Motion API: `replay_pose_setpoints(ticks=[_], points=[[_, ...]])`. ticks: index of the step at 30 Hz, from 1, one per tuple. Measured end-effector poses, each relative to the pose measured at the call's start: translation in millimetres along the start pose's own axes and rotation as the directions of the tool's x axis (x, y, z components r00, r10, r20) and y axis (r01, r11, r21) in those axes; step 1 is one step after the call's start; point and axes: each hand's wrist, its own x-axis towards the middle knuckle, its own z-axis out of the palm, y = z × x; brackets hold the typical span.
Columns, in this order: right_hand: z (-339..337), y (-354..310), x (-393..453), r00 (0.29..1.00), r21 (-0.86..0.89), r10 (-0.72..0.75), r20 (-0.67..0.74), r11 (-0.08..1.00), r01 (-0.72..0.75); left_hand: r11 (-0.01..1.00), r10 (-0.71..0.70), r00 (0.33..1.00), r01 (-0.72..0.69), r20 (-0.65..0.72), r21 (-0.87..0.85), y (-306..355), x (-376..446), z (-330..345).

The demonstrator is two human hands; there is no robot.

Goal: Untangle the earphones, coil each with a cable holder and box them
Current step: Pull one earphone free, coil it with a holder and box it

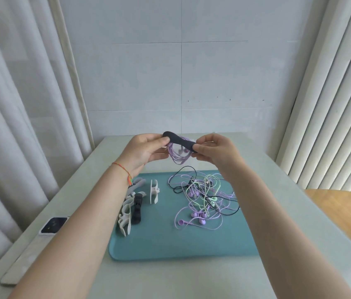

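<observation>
Earphones in purple (177, 155) hang in a small bunch of loops, up in the air above the far end of the bench (170, 277). A dark cable holder (180, 141) is wrapped over the top of the loops. The left hand (143, 151) pinches the left end of the holder with curled fingers. The right hand (215, 151) pinches the right end the same way. The holder is a long strip, and it lies almost flat from left to right, with the left end a bit higher. The loops hang down under it.

So one pair looks coiled, and its holder is going on but does not look closed yet. A lot is left to do, I think. A big tangle of earphones (202, 197) lies on the right side of the teal tray (170, 244), with purple, green and black wires all mixed up. Spare holders (134, 203), white and dark, lie on the left side of the tray. I see no box, so nothing looks boxed yet.

A phone (53, 225) lies on the bench to the left, well apart from the tray.
</observation>
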Motion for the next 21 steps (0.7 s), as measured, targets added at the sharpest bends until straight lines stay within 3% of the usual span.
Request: replay_pose_setpoints(ticks=[4, 8, 14, 18, 21], points=[[10, -7, 11, 1.0, -0.054, 0.016, 0.018, 0.998, -0.015, 1.0, 0.0, 0.989, -0.002, -0.147, -0.01, -1, 7, -11], [18, -14, 34, 0.998, -0.055, 0.045, 0.043, 0.998, -0.042, 0.999, -0.02, 0.981, 0.012, -0.193, -0.039, 4, 22, -22], [34, -19, 92, 0.999, -0.196, 0.034, 0.005, 0.98, -0.033, 0.999, -0.035, 0.965, 0.042, -0.259, 0.021, 4, 68, -45], [38, -9, 142, 0.998, -0.273, 0.048, -0.043, 0.96, -0.058, 0.98, -0.017, 0.891, 0.105, -0.454, 0.171, -15, 114, -69], [38, 8, 177, 0.994, -0.376, 0.093, -0.05, 0.921, -0.105, 0.926, -0.05, 0.881, 0.217, -0.47, 0.309, -47, 141, -87]])
